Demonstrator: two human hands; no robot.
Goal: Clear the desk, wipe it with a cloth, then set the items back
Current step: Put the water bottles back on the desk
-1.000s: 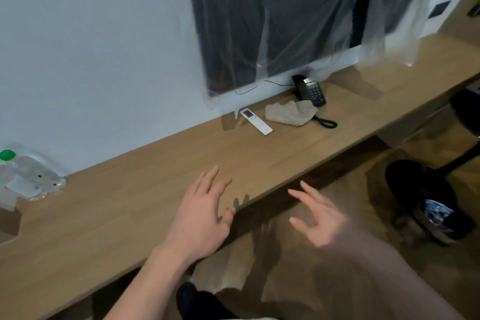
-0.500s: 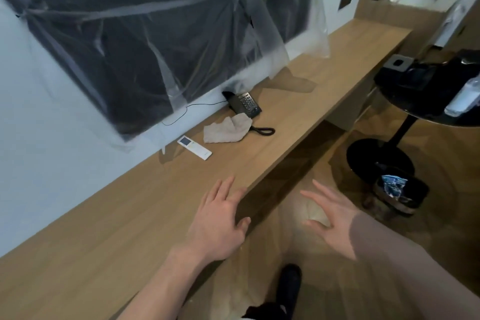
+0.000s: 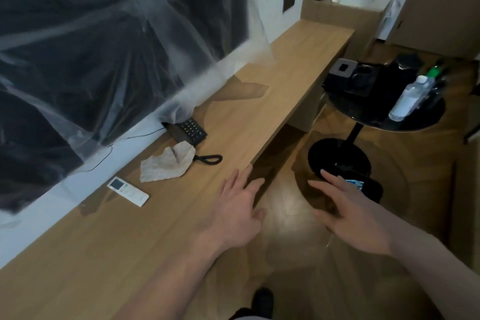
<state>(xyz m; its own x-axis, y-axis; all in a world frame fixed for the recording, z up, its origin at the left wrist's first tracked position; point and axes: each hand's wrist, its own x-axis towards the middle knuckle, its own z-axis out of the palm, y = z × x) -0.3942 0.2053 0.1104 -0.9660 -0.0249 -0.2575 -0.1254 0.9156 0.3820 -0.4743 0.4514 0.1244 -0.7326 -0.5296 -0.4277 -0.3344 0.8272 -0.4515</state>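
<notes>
A long wooden desk [image 3: 275, 91] runs along the white wall. On it lie a white remote control [image 3: 127, 191], a crumpled beige cloth [image 3: 167, 163] and a black telephone [image 3: 188, 130] with a coiled cord. My left hand [image 3: 237, 212] hovers over the desk's front edge with fingers spread, holding nothing. My right hand [image 3: 348, 213] hangs open over the floor, right of the desk, also empty. Both hands are well short of the cloth and remote.
A plastic-wrapped dark screen [image 3: 104, 41] hangs on the wall above the desk. To the right stands a round black side table [image 3: 405, 122] carrying a black tray [image 3: 361, 78] and a plastic bottle [image 3: 407, 97]. A small bin [image 3: 363, 187] sits by its base.
The view has swung right along the desk; the bottle at the desk's left end has left the frame and the side table has come in. Both hands stay open and empty.
</notes>
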